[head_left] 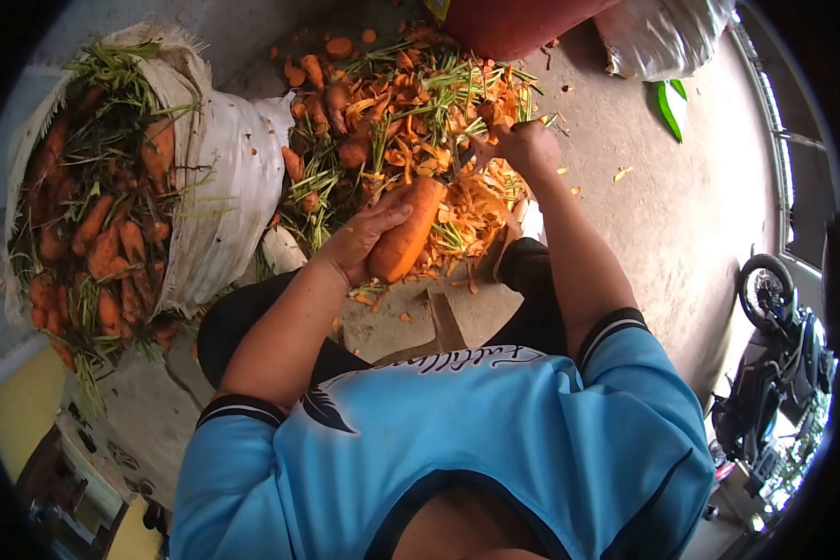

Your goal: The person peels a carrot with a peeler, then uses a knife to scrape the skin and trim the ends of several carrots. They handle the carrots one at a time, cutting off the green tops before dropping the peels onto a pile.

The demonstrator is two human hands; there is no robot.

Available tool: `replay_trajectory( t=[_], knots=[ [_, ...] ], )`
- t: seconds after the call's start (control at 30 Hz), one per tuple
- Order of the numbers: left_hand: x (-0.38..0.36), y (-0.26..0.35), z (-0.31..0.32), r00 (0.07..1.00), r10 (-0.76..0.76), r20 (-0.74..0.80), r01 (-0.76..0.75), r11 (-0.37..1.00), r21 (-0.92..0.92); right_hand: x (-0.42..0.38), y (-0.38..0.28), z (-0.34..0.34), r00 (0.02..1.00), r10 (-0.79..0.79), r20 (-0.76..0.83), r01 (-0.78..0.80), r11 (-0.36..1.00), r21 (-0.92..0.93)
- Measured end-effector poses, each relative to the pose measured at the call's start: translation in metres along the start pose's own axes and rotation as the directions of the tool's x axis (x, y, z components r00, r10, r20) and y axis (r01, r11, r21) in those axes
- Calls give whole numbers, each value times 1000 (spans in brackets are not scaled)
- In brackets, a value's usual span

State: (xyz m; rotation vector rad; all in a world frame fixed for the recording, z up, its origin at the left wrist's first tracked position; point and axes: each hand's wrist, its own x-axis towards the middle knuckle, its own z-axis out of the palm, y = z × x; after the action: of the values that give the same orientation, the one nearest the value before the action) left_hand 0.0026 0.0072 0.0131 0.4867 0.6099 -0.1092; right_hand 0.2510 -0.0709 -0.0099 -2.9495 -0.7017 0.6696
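A large carrot [405, 245] with a smooth, bright orange surface lies in my left hand [362, 238], the thumb pressed along its side. Its upper end points toward the heap in front of me. Just beyond that end, my right hand [529, 149] is closed around a small tool [474, 152], whose thin, dark tip comes close to the carrot's top. I cannot tell what kind of tool it is. Orange peelings [481, 210] lie heaped beneath both hands, mixed with green stalks [457, 89].
On the left a white woven sack [238, 182] lies open, full of unpeeled carrots [107, 243] and stalks. More carrots [336, 103] lie beside the heap. A red container [523, 23] and a white bag [667, 37] stand ahead. A motorcycle [775, 364] is at the far right.
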Motion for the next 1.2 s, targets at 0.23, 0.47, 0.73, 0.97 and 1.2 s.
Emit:
replay_trajectory(
  t=[0.23,0.47,0.73,0.97,1.2],
  knots=[
    [27,-15,-37,990,-102,100,122,970,-211,-93,-51,-3,759,-641,113,641,766,48],
    [15,-16,-11,988,-107,-115,94,989,-111,-41,-33,-1,925,-352,143,356,934,-6],
    [15,-2,-19,993,-96,-67,87,988,-128,-39,-27,-13,971,-226,80,201,948,247],
    [32,-19,-37,991,-82,109,102,976,-194,-95,-49,6,679,-734,-4,724,668,169],
    [24,-11,-11,995,-92,-24,86,978,-187,-94,-53,0,728,-676,116,658,736,161]
  ],
)
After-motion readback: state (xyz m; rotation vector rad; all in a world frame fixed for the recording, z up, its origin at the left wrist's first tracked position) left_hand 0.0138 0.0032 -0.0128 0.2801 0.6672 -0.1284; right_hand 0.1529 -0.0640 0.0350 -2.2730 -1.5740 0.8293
